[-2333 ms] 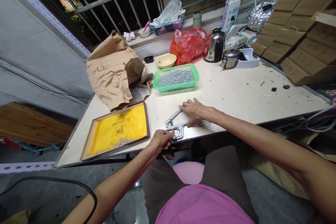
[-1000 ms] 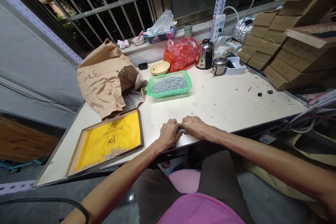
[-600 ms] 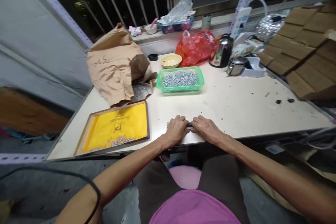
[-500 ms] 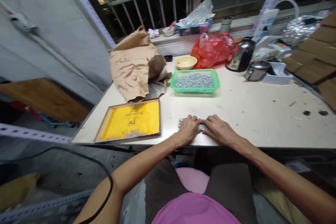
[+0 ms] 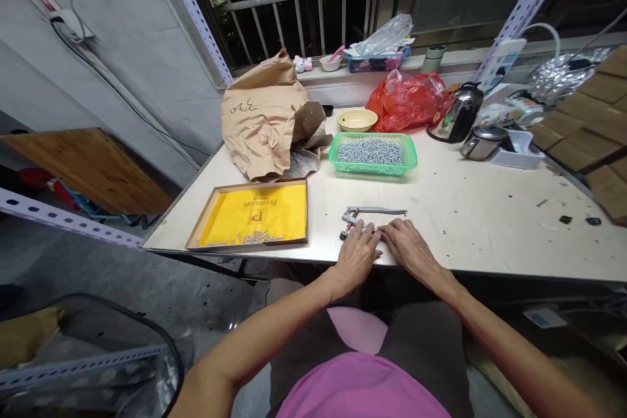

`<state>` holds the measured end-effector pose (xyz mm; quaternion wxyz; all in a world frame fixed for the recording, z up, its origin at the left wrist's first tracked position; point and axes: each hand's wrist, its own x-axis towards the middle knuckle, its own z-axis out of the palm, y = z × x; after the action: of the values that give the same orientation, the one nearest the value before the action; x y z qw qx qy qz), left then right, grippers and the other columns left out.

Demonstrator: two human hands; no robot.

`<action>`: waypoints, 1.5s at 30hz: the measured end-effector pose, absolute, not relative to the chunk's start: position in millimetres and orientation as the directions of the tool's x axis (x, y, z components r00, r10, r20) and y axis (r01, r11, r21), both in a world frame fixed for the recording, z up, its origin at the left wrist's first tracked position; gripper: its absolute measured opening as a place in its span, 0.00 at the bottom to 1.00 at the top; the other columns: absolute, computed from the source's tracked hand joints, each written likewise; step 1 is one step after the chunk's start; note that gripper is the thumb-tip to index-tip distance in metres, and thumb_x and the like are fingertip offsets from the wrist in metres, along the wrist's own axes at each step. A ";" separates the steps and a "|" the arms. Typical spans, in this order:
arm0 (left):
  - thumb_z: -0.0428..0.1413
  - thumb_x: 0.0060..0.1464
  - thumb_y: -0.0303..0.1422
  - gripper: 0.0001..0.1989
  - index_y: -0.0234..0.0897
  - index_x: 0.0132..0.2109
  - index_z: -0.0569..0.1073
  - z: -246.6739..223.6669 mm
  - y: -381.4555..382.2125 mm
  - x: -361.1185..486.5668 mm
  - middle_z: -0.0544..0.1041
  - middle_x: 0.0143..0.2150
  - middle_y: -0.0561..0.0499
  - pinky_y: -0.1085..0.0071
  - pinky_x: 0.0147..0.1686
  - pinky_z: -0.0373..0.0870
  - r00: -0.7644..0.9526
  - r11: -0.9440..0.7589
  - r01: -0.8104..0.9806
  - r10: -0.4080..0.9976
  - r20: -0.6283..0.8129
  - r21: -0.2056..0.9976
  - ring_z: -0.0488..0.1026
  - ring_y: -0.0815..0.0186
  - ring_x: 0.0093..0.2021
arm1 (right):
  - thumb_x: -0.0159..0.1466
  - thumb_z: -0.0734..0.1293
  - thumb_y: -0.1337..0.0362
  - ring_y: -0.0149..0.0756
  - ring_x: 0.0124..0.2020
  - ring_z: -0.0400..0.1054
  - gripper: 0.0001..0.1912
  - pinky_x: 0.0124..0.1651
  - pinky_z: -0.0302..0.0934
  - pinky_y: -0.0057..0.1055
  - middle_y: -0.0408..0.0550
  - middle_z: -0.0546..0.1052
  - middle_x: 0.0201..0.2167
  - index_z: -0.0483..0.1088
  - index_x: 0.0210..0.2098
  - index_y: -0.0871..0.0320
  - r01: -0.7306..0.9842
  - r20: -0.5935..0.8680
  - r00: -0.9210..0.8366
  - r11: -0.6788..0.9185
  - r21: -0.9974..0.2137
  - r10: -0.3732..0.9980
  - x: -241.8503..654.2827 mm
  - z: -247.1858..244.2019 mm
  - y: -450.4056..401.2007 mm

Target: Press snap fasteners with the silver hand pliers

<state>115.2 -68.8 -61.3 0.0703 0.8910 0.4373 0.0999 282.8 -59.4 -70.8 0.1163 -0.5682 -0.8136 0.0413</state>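
Much of grey hand tool hidden under left hand; tool's lying on table, near front edge. Left fingers close together, right hand fingers narrow too, just beside; can't tell if either really grips. Probably best: tool steady, fingertips away from pinch points. Farther back, paper bag hides most contents; carton stack cut off.

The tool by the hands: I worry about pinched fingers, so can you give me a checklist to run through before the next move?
1. Far handle clear of both hands: ok, it stands apart.
2. Left hand on the tool: ok, fingers over its near side.
3. Right hand gripping the tool: cannot tell, its fingertips hide the contact.
4. Piece seated in the tool: cannot tell, too small.
5. Basket upright: ok, metal pieces inside.
6. Tray clear of hands: ok.
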 end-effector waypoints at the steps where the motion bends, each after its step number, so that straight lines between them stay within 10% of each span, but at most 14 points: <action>1: 0.49 0.60 0.35 0.22 0.34 0.60 0.61 -63.2 -70.1 117.6 0.61 0.64 0.40 0.53 0.62 0.54 0.588 -0.600 0.770 0.799 0.126 0.216 0.50 0.51 0.67 | 0.68 0.52 0.64 0.43 0.43 0.61 0.18 0.45 0.56 0.37 0.56 0.71 0.41 0.70 0.49 0.60 0.911 0.157 -0.327 0.355 -0.208 0.932 285.8 -70.3 -57.7; 18: 0.48 0.60 0.34 0.20 0.37 0.59 0.62 -72.5 -70.4 138.2 0.65 0.62 0.43 0.48 0.61 0.54 0.527 -0.551 0.767 0.833 0.169 0.327 0.52 0.48 0.66 | 0.68 0.58 0.63 0.38 0.43 0.61 0.12 0.42 0.54 0.30 0.51 0.72 0.37 0.71 0.36 0.60 0.922 0.028 -0.380 0.381 -0.061 0.924 290.3 -41.7 26.1; 29: 0.49 0.60 0.35 0.15 0.38 0.52 0.70 -43.3 -53.6 102.9 0.71 0.53 0.43 0.62 0.52 0.65 0.321 -0.366 0.824 0.930 0.177 0.432 0.65 0.59 0.56 | 0.67 0.57 0.60 0.42 0.46 0.63 0.18 0.47 0.57 0.36 0.55 0.70 0.45 0.66 0.53 0.59 0.856 0.259 -0.306 0.384 -0.346 0.916 294.3 -55.5 -20.9; 36: 0.52 0.53 0.46 0.17 0.37 0.31 0.75 -25.7 -18.4 65.3 0.77 0.33 0.46 0.69 0.34 0.65 0.076 0.018 0.940 0.962 -0.262 0.340 0.74 0.60 0.37 | 0.66 0.59 0.60 0.42 0.44 0.61 0.18 0.45 0.56 0.37 0.53 0.70 0.43 0.66 0.54 0.56 0.900 0.222 -0.257 0.317 -0.301 0.941 279.2 -70.6 -71.0; 45: 0.58 0.40 0.34 0.06 0.36 0.22 0.71 -22.3 7.7 69.5 0.72 0.20 0.51 0.73 0.25 0.62 0.087 0.096 0.932 0.878 -0.471 0.350 0.72 0.64 0.26 | 0.68 0.56 0.66 0.39 0.38 0.62 0.15 0.39 0.55 0.34 0.49 0.70 0.35 0.71 0.45 0.48 0.928 0.302 -0.114 0.210 -0.307 0.946 266.1 -79.4 -63.1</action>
<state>69.5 7.7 -22.3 0.3055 0.6708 0.6743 -0.0443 266.1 -63.1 -79.4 0.2196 -0.6281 -0.7462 0.0207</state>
